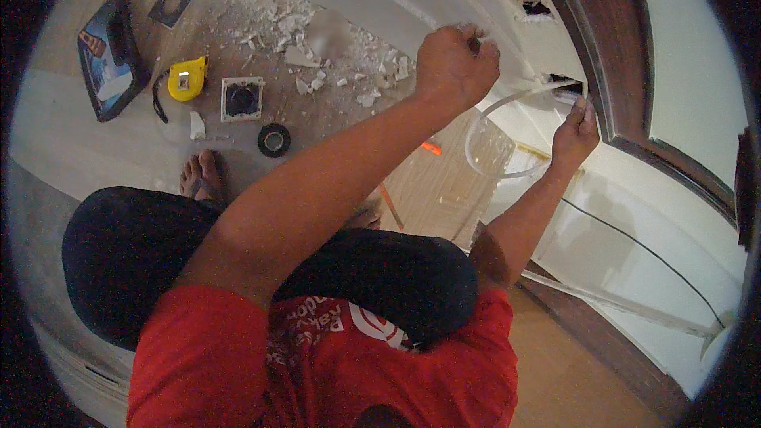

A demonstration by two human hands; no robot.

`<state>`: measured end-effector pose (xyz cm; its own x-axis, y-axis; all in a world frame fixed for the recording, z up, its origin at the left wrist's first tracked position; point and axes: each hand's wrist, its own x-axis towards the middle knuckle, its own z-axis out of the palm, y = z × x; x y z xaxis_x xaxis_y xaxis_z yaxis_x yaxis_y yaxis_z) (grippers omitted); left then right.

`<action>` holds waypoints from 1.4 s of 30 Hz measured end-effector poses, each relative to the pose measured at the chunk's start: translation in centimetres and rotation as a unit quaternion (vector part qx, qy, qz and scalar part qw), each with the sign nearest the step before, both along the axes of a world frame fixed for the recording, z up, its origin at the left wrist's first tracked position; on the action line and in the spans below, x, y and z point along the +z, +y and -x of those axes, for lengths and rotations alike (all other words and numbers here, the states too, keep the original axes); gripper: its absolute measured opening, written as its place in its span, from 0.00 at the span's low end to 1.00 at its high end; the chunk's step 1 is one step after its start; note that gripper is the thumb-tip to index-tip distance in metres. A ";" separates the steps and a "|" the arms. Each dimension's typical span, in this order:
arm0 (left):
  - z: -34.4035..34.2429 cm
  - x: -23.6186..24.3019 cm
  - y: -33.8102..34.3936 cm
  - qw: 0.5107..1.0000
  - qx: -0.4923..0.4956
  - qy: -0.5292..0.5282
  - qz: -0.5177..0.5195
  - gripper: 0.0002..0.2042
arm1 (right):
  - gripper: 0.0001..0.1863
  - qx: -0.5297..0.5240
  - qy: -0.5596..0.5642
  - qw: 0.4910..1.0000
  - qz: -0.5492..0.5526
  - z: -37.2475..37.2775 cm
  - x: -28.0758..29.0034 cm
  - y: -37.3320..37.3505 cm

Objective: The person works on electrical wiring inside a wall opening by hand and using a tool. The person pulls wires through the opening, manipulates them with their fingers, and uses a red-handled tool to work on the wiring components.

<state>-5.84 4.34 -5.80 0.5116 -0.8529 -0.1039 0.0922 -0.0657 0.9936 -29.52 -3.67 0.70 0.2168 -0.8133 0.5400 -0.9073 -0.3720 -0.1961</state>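
A white flexible tube or cable (pixel 469 143) bends in a wide loop beside the wall, close to a rough rectangular hole (pixel 564 85). My right hand (pixel 576 135) pinches this tube just below the hole, its fingers pointing up at the wall. To the left, my left hand (pixel 457 67) is raised near the wall with its fingers curled closed. Whatever lies inside those fingers, if anything, is hidden. A second broken hole (pixel 536 6) shows higher up the same wall.
White plaster rubble (pixel 317 40) litters the floor along the wall. Left of it lie a yellow tape measure (pixel 187 79), a black tape roll (pixel 274 140), a square white-framed box (pixel 242 100), a dark square plate (pixel 172 5) and a dark case (pixel 111 59). A thin black cable (pixel 634 239) runs at right.
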 end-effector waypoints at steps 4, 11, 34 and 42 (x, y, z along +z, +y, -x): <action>0.3 0.3 0.2 0.998 -0.019 0.052 -0.024 0.13 | 0.15 0.007 -0.002 1.000 -0.025 -1.1 -0.3 -0.1; 0.8 0.2 0.3 0.999 -0.012 0.037 -0.023 0.13 | 0.15 -0.007 -0.024 0.994 -0.102 -1.5 0.4 -0.8; 0.8 -0.3 0.5 0.997 -0.062 -0.028 -0.048 0.18 | 0.13 0.057 -0.011 0.988 -0.141 -1.1 -0.4 -2.4; 0.8 -2.3 1.0 0.999 0.037 -0.031 -0.013 0.15 | 0.11 0.060 0.135 0.989 -0.031 -1.9 -1.0 -2.9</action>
<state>-6.66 5.31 -8.09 0.5797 -0.8096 -0.0919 0.0355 -0.0877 0.9955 -27.60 -6.59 -0.28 0.4426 -0.8028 0.3995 -0.8801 -0.4743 0.0219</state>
